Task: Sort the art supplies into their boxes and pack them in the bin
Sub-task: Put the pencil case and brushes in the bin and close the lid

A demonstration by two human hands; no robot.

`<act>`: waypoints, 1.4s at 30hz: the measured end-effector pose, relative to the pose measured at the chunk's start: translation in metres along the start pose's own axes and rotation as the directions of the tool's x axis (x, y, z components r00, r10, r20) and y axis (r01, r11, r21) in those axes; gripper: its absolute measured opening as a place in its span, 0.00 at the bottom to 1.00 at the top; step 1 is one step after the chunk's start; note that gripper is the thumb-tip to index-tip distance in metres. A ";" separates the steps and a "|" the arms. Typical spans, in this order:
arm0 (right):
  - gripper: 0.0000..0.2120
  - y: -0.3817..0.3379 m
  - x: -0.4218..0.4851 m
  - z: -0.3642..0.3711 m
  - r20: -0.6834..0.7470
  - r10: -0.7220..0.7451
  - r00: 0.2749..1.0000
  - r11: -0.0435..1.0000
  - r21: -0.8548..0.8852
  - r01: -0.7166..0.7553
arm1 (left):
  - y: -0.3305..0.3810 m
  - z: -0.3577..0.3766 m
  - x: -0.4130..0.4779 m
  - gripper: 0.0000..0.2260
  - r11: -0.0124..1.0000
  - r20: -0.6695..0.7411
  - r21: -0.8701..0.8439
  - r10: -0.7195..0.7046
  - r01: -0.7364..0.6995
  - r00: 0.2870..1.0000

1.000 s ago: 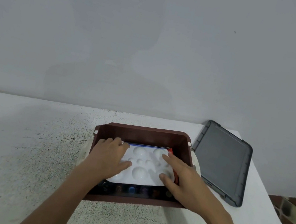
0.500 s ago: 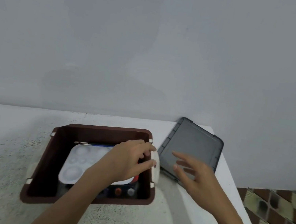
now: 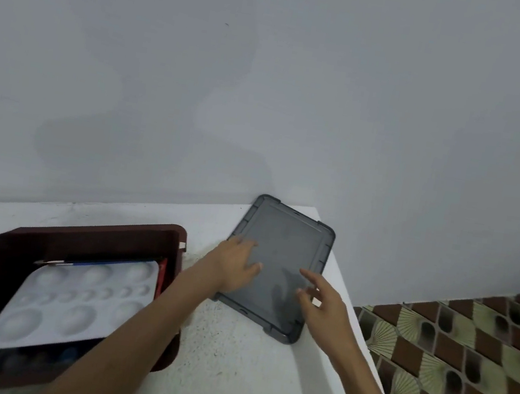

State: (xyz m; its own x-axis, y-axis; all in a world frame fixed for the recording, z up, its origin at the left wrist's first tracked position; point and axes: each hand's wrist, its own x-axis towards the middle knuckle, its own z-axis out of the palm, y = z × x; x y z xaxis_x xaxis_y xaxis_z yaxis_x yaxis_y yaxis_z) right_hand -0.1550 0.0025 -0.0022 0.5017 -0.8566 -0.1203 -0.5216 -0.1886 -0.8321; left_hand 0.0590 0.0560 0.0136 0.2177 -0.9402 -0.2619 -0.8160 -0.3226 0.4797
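Well, where are our hands now?

Both are over by the grey lid [image 3: 293, 235]. It lies flat on the white table [image 3: 227, 360], near the far corner by the wall.

What is our left hand [image 3: 235, 262] doing?

Our left arm reaches across the near right corner of the brown bin [image 3: 77, 235]. The hand lies on the left part of the lid. Its fingers [image 3: 247, 245] are straight and a bit spread, and they hold nothing.

And our right hand [image 3: 320, 302]?

It is over the right side of the lid. Its fingers [image 3: 309, 276] are spread apart and bent a little, and they grip nothing. We cannot tell if they touch the lid.

Where is the bin?

It sits on the table to the left of the lid, close to it but not touching. Its top is open.

What do we see in it?

A white paint palette [image 3: 77, 301] with round dips lies on top. A thin brush [image 3: 100, 264] lies along its far edge. A red box [image 3: 160, 278] peeks out on its right side. Under its near edge we see small spots of colour, too blurry to name.

And past the table?

On the right is a floor [image 3: 465, 345] with brown and green tiles.
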 end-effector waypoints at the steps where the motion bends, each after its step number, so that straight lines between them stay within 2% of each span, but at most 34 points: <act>1: 0.18 0.004 0.000 0.001 0.000 0.017 1.000 1.000 -0.008 -0.017 | 0.001 0.002 0.006 0.26 0.999 0.026 0.016 -0.047 0.047 0.999; 4: 0.20 0.015 0.001 0.004 0.020 0.042 0.999 0.999 -0.028 -0.041 | 0.002 0.010 0.018 0.26 0.980 0.055 0.069 -0.191 0.187 0.980; 7: 0.21 0.021 0.002 0.008 0.027 0.075 0.997 0.997 -0.038 -0.074 | -0.001 0.015 0.024 0.31 0.925 0.101 0.111 -0.373 0.363 0.922; 10: 0.23 0.024 0.001 0.012 0.056 0.125 0.991 0.992 -0.001 -0.125 | -0.005 0.014 0.024 0.33 0.905 0.149 0.063 -0.425 0.420 0.893; 14: 0.18 0.024 0.001 0.014 -0.004 0.216 0.976 0.968 0.129 -0.213 | -0.007 0.011 0.023 0.32 0.913 0.071 0.057 -0.407 0.403 0.911; 17: 0.15 0.021 0.005 0.006 -0.077 0.347 0.935 0.883 0.363 -0.298 | -0.006 0.007 0.022 0.32 0.914 -0.016 0.015 -0.404 0.404 0.915; 21: 0.24 0.024 0.013 -0.010 -0.111 0.475 0.873 0.746 0.578 -0.332 | 0.000 -0.003 0.016 0.30 0.927 -0.153 -0.285 -0.296 0.244 0.943; 24: 0.17 0.019 0.014 -0.019 -0.146 0.488 0.861 0.688 0.670 -0.277 | 0.007 -0.009 0.008 0.24 0.883 -0.252 -0.460 -0.228 0.090 0.940; 26: 0.16 0.012 0.011 -0.022 -0.165 0.471 0.867 0.654 0.724 -0.218 | 0.011 -0.011 0.003 0.20 0.781 -0.307 -0.624 -0.235 -0.009 0.922; 28: 0.22 0.004 0.010 -0.024 -0.185 0.441 0.878 0.610 0.780 -0.142 | 0.012 -0.016 -0.003 0.19 0.533 -0.266 -0.842 -0.288 -0.077 0.920; 30: 0.27 -0.007 0.008 -0.024 -0.203 0.398 0.895 0.575 0.815 -0.071 | 0.009 -0.021 -0.009 0.18 0.237 -0.188 -0.965 -0.327 -0.112 0.926; 33: 0.30 -0.023 0.005 -0.021 -0.188 0.317 0.930 0.558 0.829 -0.023 | 0.002 -0.028 -0.021 0.10 -0.182 -0.097 -0.970 -0.313 -0.160 0.945; 35: 0.25 -0.033 0.004 -0.018 -0.153 0.264 0.952 0.536 0.844 -0.013 | -0.001 -0.032 -0.031 0.05 -0.372 -0.042 -0.915 -0.297 -0.156 0.954; 37: 0.16 -0.041 0.005 -0.017 -0.130 0.242 0.962 0.497 0.868 -0.008 | -0.003 -0.038 -0.039 0.04 -0.440 0.001 -0.889 -0.285 -0.130 0.958; 40: 0.08 -0.053 0.006 -0.021 -0.115 0.214 0.970 0.436 0.900 0.010 | -0.010 -0.052 -0.049 0.01 -0.397 0.016 -0.911 -0.305 -0.112 0.952; 42: 0.07 -0.062 0.007 -0.024 -0.076 0.192 0.978 0.384 0.923 -0.004 | -0.020 -0.065 -0.057 0.01 -0.374 0.017 -0.921 -0.314 -0.108 0.949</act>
State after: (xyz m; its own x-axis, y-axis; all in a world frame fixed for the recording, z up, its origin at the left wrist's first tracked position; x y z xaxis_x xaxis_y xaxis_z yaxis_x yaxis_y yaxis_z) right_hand -0.1350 -0.0034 0.0617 0.3381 -0.9109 -0.2367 0.4348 0.3743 -0.8191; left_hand 0.0974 0.1093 0.0731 0.4541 -0.7893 -0.4132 0.7750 0.1213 0.6202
